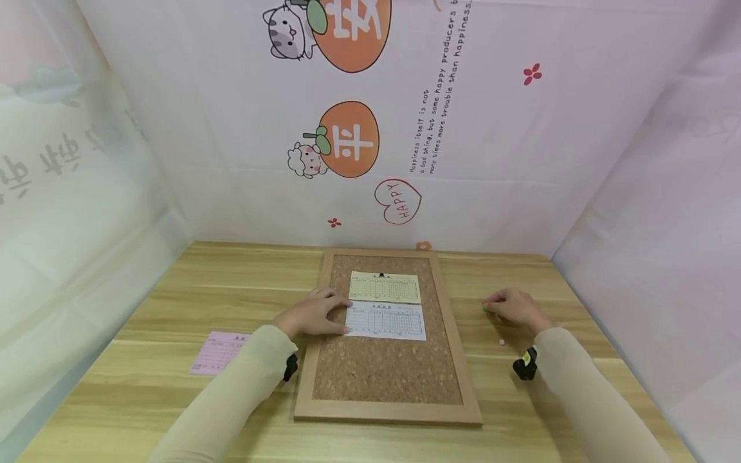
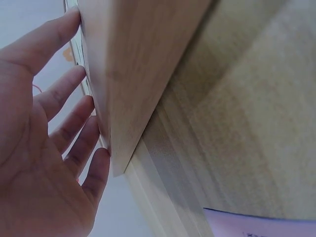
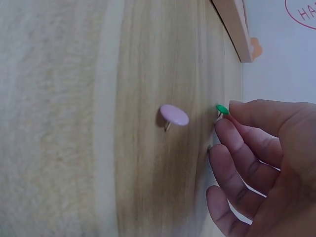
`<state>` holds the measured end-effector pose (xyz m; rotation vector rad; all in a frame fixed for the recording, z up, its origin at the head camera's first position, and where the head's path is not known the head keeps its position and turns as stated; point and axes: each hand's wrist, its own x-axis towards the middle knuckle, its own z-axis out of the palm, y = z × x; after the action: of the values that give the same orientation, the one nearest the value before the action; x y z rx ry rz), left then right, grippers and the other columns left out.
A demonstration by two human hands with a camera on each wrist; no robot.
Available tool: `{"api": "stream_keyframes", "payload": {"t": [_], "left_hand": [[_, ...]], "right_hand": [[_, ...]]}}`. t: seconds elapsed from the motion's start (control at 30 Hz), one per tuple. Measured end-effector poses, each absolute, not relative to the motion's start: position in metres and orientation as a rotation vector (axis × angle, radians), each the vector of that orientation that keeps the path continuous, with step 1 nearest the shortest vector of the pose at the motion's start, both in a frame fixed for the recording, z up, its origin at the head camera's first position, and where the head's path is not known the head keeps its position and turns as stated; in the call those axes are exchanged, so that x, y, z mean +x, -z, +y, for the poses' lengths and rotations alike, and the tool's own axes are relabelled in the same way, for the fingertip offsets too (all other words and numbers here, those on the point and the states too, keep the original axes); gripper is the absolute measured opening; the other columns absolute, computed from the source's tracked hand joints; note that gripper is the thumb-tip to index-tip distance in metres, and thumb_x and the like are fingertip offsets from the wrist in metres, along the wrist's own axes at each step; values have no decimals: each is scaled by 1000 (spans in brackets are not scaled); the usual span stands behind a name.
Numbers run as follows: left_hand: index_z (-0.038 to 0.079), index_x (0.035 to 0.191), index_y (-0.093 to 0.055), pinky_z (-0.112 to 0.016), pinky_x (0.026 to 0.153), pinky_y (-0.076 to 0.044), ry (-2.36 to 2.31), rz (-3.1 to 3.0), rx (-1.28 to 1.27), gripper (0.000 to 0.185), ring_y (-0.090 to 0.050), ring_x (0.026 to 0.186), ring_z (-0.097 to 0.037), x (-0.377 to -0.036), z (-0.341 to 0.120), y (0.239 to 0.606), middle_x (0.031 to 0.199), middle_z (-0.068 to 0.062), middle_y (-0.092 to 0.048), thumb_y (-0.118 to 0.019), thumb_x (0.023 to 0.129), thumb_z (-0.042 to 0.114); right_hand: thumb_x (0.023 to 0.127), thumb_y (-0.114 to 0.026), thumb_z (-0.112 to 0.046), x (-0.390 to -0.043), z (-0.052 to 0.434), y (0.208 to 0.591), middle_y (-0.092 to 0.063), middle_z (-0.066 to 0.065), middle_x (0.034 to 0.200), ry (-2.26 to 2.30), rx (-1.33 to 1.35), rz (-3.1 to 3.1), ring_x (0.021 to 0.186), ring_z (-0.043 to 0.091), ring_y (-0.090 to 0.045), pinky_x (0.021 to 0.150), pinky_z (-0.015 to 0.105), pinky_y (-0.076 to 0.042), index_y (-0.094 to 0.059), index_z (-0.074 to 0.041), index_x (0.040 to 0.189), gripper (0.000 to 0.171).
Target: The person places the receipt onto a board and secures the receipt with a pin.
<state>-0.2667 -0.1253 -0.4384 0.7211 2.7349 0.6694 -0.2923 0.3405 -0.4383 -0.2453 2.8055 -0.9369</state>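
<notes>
A framed cork board [image 1: 388, 373] lies on the table. On it a yellow form slip [image 1: 384, 290] bears a black pin [image 1: 381, 275] at its top edge, with a white form slip [image 1: 386, 323] just below. My left hand [image 1: 315, 313] rests over the board's left frame, fingers spread, thumb and fingertips on the white slip's left edge. Right of the board, my right hand [image 1: 515, 307] pinches a green thumbtack [image 3: 222, 109] between thumb and forefinger, close to the tabletop. A pale pink thumbtack [image 3: 174, 115] stands on the wood near that hand, its point down.
A pink form slip [image 1: 217, 350] lies on the wooden table [image 1: 156, 379] left of the board, partly covered by my left sleeve. Printed white cloth [image 1: 249, 193] hangs behind the table and on both sides.
</notes>
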Motion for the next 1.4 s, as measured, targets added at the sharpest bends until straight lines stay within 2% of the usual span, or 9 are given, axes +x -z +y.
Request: {"api": "stream_keyframes", "payload": {"t": [0.27,0.57,0.67,0.9,1.0,1.27,1.4], "left_hand": [[18,144,-55,-59,111,-30,-671,2728,707,61,-27,144,-38,-267,-126,438,154,-17,-36,-73,91,43],[17,143,-56,-56,109,-33,-689,2732,701,60,-34,138,-35,-265,-125,437,147,-12,-43,-74,91,41],[17,143,-56,-56,109,-34,-691,2730,693,60,-35,137,-34,-265,-125,437,146,-11,-44,-74,91,41],[18,143,-55,-56,108,-34,-683,2727,692,60,-35,136,-34,-266,-125,437,145,-11,-44,-74,91,42],[18,143,-56,-56,108,-34,-685,2726,692,60,-35,136,-33,-265,-125,437,145,-11,-44,-74,91,41],[18,143,-56,-57,109,-32,-666,2740,698,60,-35,137,-34,-265,-125,435,145,-12,-44,-73,91,42],[18,143,-55,-57,109,-33,-669,2732,696,60,-35,137,-34,-265,-125,436,145,-11,-44,-73,91,42]], "right_hand": [[99,-64,-22,-295,341,443,-69,10,97,942,-189,2807,84,22,-56,70,34,-47,-71,6,109,30],[100,-63,-24,-296,342,445,-70,12,102,939,-173,2813,93,25,-60,76,36,-48,-71,4,108,30],[100,-62,-24,-297,343,446,-69,10,99,958,-166,2793,91,24,-60,77,36,-49,-70,5,110,32],[101,-60,-20,-298,344,447,-65,7,85,995,-200,2788,75,20,-54,65,34,-46,-70,6,107,29],[102,-59,-19,-296,344,446,-65,9,89,1006,-210,2781,78,21,-55,65,34,-47,-68,7,108,28],[103,-57,-24,-296,341,442,-67,14,102,1038,-203,2757,93,26,-61,78,38,-53,-64,9,118,36],[103,-57,-23,-297,342,442,-68,15,103,1059,-199,2730,93,26,-62,77,38,-54,-64,10,121,37]]}}
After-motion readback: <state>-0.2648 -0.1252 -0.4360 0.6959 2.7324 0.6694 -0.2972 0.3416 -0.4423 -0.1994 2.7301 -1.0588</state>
